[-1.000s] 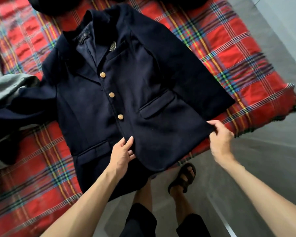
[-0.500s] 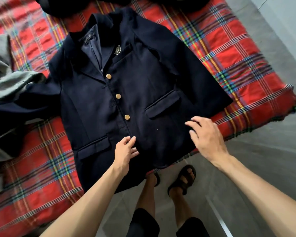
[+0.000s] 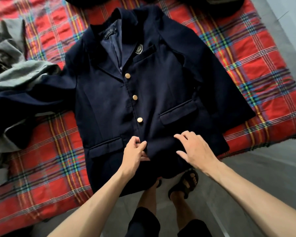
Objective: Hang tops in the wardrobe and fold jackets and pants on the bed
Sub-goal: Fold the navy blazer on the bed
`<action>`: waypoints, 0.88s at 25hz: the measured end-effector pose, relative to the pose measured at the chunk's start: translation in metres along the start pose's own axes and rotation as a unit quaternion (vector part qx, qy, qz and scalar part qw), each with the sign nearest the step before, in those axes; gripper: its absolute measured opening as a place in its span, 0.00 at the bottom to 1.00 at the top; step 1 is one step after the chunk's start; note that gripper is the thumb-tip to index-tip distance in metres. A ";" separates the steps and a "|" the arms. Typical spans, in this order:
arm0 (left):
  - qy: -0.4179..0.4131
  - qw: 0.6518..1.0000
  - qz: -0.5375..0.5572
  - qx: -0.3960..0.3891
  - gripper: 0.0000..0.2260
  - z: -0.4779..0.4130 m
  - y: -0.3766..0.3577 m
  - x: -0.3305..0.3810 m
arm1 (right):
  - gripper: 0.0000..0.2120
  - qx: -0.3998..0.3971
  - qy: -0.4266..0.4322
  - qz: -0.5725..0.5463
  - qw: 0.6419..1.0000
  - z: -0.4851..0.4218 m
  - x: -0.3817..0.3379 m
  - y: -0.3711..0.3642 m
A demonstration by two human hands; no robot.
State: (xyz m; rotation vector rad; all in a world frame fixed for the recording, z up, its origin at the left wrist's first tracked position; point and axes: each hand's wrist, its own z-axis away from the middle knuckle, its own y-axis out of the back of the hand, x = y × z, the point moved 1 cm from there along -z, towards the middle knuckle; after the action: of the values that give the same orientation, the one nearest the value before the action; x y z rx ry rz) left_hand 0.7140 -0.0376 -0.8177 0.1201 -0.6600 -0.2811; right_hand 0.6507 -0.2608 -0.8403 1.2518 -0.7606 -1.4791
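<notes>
Nearest, the person's legs in dark shorts (image 3: pixel 143 223) are cut by the bottom edge. One foot in a dark sandal (image 3: pixel 184 184) shows on the grey floor (image 3: pixel 263 177). The other foot is almost wholly hidden behind the jacket's hanging hem. Both forearms enter from the bottom corners, elbows out of frame.

The left hand (image 3: pixel 135 155) has its fingers curled and its thumb closed against them, pinching the front edge of the jacket (image 3: pixel 157 93) just below the lowest button. The right hand (image 3: pixel 196 152), just to its right, lies on the cloth with fingers spread and loosely bent, gripping nothing.

The jacket is a navy blazer lying front up on the bed (image 3: pixel 246 53), over a red plaid blanket (image 3: pixel 46 168), with its hem hanging over the near edge. Its front panels overlap, with three gold buttons (image 3: pixel 135 97) down the middle and a flap pocket (image 3: pixel 178 112) on each side. A small badge (image 3: pixel 138 48) sits on the chest, its design too small to read. The right sleeve lies alongside the body. The left sleeve runs off left into a heap with a grey garment (image 3: pixel 24 74), its cuff not visible. The collar label is illegible.

At the far edge, dark clothing (image 3: pixel 225 6) is cut off by the frame.
</notes>
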 end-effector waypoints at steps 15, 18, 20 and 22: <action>-0.053 0.981 -0.094 0.159 0.06 -0.112 0.036 0.131 | 0.12 0.056 -0.064 -0.033 0.996 -0.142 0.004 0.061; -0.200 0.905 -0.293 0.236 0.16 -0.113 0.035 0.143 | 0.18 0.138 -0.026 0.013 0.990 -0.185 0.016 0.090; -0.355 0.812 -0.392 0.248 0.27 -0.126 0.025 0.161 | 0.25 0.127 0.010 0.056 0.990 -0.223 0.021 0.096; -0.390 0.743 -0.511 0.188 0.33 -0.151 0.009 0.165 | 0.29 0.077 0.054 0.108 0.990 -0.254 0.028 0.089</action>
State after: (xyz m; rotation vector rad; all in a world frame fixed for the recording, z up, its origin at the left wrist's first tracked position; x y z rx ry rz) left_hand 0.9337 -0.0745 -0.8373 0.8043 -1.4583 -1.3176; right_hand 0.9209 -0.2777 -0.8346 1.3099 -0.9211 -1.1852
